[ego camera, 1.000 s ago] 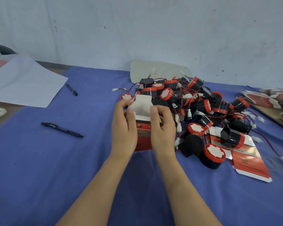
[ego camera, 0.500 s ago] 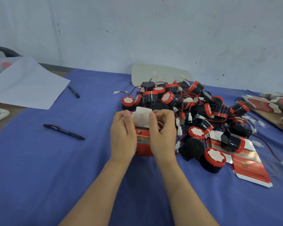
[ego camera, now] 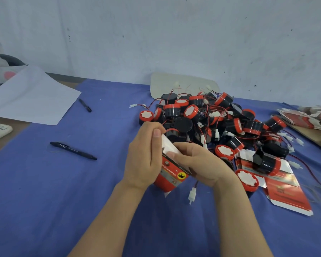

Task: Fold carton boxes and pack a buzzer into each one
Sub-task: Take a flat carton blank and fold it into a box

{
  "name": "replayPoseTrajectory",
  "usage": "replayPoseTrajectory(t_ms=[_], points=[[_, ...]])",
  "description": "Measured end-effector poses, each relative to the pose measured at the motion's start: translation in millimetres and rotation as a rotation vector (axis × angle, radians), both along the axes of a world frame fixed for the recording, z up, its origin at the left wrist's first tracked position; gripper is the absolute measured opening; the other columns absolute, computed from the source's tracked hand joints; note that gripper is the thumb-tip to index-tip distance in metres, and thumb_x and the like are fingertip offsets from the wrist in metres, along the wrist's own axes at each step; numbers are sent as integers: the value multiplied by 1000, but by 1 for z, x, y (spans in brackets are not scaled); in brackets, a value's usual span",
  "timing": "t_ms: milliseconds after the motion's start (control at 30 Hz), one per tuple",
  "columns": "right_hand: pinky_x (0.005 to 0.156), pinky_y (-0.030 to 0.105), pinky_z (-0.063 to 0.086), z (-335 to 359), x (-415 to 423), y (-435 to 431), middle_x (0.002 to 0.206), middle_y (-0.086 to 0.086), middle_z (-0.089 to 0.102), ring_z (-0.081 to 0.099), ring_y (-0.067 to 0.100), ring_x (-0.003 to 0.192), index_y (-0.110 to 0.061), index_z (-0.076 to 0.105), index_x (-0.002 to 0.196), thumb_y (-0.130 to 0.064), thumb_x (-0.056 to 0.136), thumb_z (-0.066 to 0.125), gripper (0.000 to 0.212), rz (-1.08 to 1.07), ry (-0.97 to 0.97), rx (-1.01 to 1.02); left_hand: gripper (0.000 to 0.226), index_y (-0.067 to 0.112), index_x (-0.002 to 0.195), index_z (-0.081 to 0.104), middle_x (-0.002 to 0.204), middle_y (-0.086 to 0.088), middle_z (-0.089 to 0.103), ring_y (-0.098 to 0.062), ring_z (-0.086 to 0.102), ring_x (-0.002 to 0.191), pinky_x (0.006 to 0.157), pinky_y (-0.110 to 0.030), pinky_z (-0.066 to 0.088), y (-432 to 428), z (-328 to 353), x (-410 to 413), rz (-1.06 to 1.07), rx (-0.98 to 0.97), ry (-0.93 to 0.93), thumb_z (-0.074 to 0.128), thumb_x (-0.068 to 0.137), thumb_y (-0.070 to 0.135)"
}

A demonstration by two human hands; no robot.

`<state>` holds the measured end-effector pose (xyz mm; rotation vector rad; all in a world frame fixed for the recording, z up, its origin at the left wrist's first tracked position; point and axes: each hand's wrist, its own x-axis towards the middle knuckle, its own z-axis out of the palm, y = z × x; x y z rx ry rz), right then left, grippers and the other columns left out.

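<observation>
Both left hand (ego camera: 143,160) & right hand (ego camera: 204,164) grip red carton (ego camera: 171,176) w/ flap (ego camera: 168,147) half-shut; loose connector (ego camera: 192,194) could jam closure.

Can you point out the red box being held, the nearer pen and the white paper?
red box (ego camera: 170,177): head view, printed red side.
nearer pen (ego camera: 73,150): head view, middle of barrel.
white paper (ego camera: 32,95): head view, sheet's centre.
</observation>
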<state>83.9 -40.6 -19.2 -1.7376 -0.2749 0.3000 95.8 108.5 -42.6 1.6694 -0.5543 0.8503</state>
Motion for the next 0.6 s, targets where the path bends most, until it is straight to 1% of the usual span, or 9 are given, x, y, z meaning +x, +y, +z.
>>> replayPoseTrajectory(t_ms=[33,100,233,267,333,400,433,500,600], points=[[89,41,55,0,0,-1,106,9,71,68,26,97,-15,64,112,-36,77,66,42,-1,-20,-39,40,8,95,56,86,2,59,-13,57,78,65,-20,45,-1,1,-2,-10,18,-24,27,100,35],[90,42,55,0,-1,0,103,7,72,69,26,96,-18,66,109,-42,72,67,43,-22,-48,-63,40,8,95,56,87,0,60,-14,57,78,65,-22,46,-1,2,-3,-28,23,-33,27,100,35],[86,38,56,0,-1,2,98,2,74,70,20,92,-24,67,106,-46,71,67,41,-35,-78,-91,42,9,97,56,88,3,59,-15,58,77,64,-21,46,0,0,-1,-53,-6,-34,26,100,38],[84,35,57,0,-1,2,97,2,74,71,20,90,-25,69,103,-46,72,65,37,-33,-80,-70,43,9,97,56,88,4,59,-15,58,76,64,-19,46,1,0,-1,-50,-11,-40,26,101,39],[75,27,58,2,-3,4,90,3,74,71,17,81,-25,74,92,-47,76,61,30,-43,-40,52,45,8,100,56,90,8,59,-12,58,78,66,-15,45,1,-1,1,-48,-29,-50,26,101,42],[65,23,57,5,-5,6,80,4,73,69,15,70,-21,75,82,-49,78,57,33,-86,28,185,48,9,103,56,95,9,59,-10,59,83,70,-15,46,1,-1,2,-49,-46,-66,25,101,46],[63,23,56,6,-5,8,77,3,72,69,15,67,-20,75,80,-49,78,57,34,-104,40,210,48,12,104,56,97,9,59,-9,60,85,71,-14,47,1,-1,2,-48,-49,-71,25,101,49],[66,25,57,6,-4,10,79,3,72,68,16,70,-19,74,84,-47,77,60,32,-114,12,171,47,16,105,55,97,10,60,-8,61,85,70,-12,47,2,-1,1,-53,-44,-70,26,100,52],[70,27,57,6,-5,9,83,1,72,68,16,76,-22,72,91,-45,72,64,30,-107,-45,90,48,15,103,55,91,10,61,-8,62,79,64,-10,46,2,-1,-1,-68,-30,-56,25,99,54]])
